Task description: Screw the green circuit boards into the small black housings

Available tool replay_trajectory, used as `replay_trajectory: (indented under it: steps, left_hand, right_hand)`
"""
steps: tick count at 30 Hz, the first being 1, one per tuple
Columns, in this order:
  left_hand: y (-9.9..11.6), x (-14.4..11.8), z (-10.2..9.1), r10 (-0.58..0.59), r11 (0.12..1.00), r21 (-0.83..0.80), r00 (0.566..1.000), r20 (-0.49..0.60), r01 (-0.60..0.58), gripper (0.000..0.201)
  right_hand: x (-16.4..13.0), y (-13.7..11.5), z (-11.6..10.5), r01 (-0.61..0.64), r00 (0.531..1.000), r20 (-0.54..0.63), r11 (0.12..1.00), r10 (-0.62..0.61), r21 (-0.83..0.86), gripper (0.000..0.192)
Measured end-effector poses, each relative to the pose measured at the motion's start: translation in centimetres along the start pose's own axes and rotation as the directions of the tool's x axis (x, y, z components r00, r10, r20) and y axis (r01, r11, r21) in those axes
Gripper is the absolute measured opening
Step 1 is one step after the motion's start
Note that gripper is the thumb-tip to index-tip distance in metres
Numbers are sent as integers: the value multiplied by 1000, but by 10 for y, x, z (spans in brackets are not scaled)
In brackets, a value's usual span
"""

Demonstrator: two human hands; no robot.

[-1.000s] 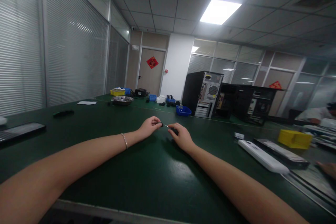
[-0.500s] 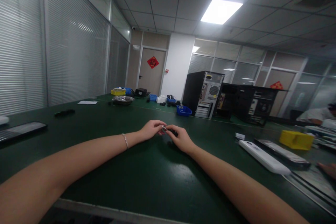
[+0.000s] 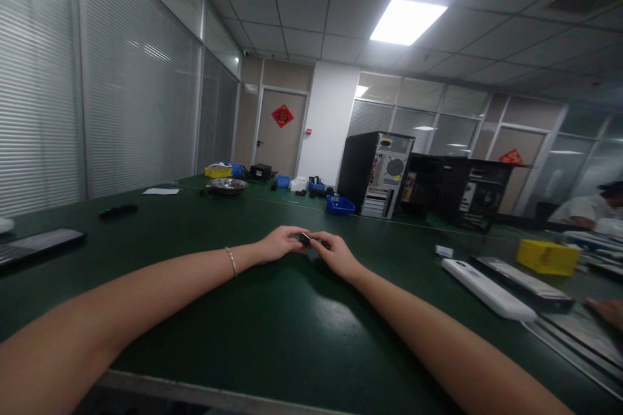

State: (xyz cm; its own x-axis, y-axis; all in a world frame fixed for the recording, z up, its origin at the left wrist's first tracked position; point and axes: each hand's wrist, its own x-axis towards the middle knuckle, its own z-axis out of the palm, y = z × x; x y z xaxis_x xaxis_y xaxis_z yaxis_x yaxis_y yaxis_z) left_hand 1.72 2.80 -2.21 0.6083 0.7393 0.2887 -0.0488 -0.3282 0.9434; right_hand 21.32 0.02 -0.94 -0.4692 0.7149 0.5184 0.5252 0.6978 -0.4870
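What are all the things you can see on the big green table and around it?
table: one, dark green, under everything
small part: one, black, between both hands
computer towers: two, black, far middle
bins: several, blue and yellow, far side and right
metal bowl: one, silver, far left
white bar: one, right
flat slab: one, black, left edge
co-worker's sleeve: one, white, far right
bracelet: one, left wrist
left hand, right hand: pinching the part
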Motion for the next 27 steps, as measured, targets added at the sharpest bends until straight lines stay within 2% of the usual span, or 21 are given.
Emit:
replay_trajectory:
  steps: [3,12,18,21,27]
  left_hand:
    - [0,1,0,7,999,39,1000,-18,-6,26]
    - [-2,3,-10,69,976,211,991,-115,-43,24]
    - [-8,8,-19,108,968,245,974,-199,-57,25]
    - [-8,7,-21,118,965,253,973,-199,-65,25]
    - [-1,4,-18,114,952,298,985,-133,-70,25]
  right_hand:
    - [0,-1,0,-7,1000,2,1000,7,8,21]
    - [0,5,2,-8,993,-120,996,-2,-91,20]
    - [-1,11,0,-26,991,-134,984,3,-174,21]
    - [-1,12,0,-22,994,-114,977,-2,-210,20]
    - [-2,10,0,-3,996,-85,967,-20,-254,19]
